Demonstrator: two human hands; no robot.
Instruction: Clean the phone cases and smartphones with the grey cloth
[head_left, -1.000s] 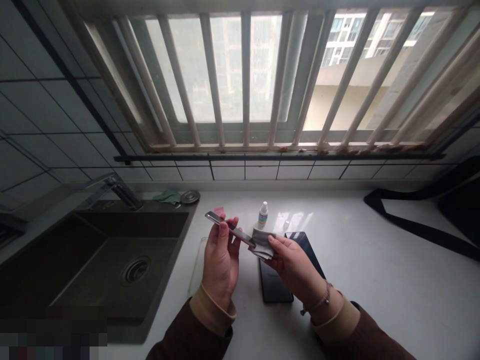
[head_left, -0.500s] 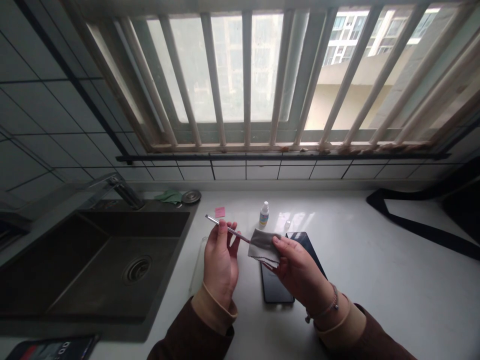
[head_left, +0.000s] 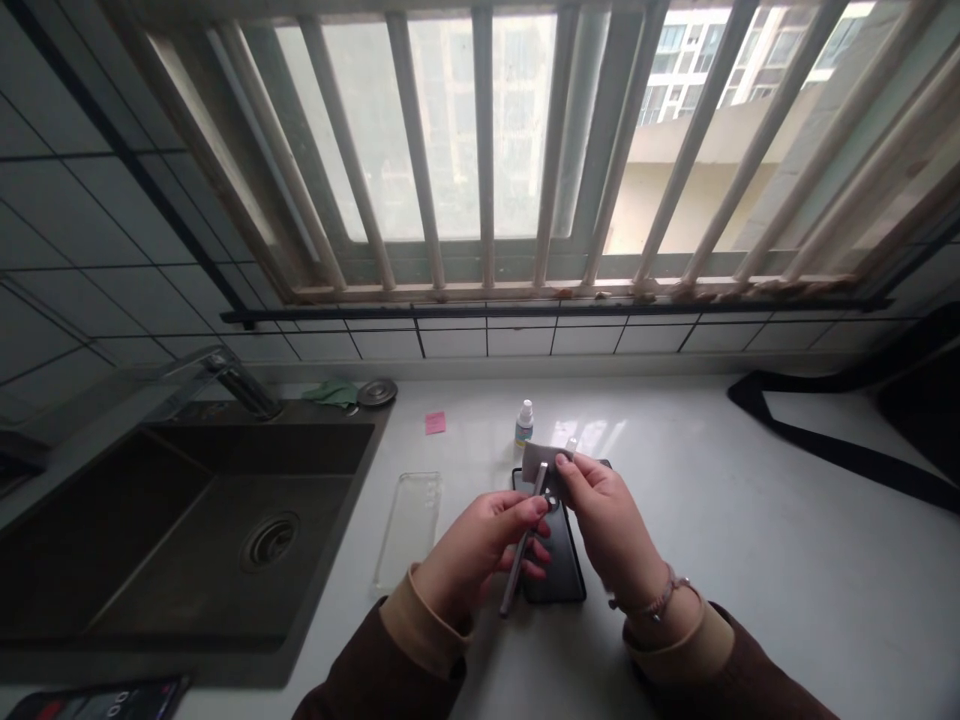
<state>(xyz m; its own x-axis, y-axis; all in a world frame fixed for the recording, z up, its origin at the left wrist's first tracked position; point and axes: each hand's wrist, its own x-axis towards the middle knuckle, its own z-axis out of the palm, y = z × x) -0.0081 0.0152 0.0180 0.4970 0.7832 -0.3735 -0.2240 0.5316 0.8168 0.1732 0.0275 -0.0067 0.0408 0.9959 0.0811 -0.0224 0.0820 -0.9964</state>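
Observation:
Pinched in my left hand (head_left: 514, 530) is a slim silver-grey thing (head_left: 516, 575) that looks like a phone turned edge-on; only its narrow side shows. My right hand (head_left: 606, 505) grips a folded grey cleaning cloth (head_left: 541, 461), which is against or just behind the upper end of that edge. Beneath both hands lies a black phone or phone case (head_left: 561, 570), partly covered by them. A clear phone case (head_left: 407, 530) rests left of my left hand. Beyond the cloth stands a small white-capped bottle (head_left: 524, 424).
A dark sink (head_left: 187, 500) with a faucet (head_left: 244, 385) is on the left. The counter (head_left: 750, 560) also carries a pink note (head_left: 435, 423), a black strap (head_left: 825, 445) at right and a phone (head_left: 101, 700) at the lower left. Window bars (head_left: 487, 150) rise behind.
My left hand has moved right and turned the phone from slanting sideways to nearly lengthwise. The cloth shifted slightly up and right, and the clear case came into fuller view.

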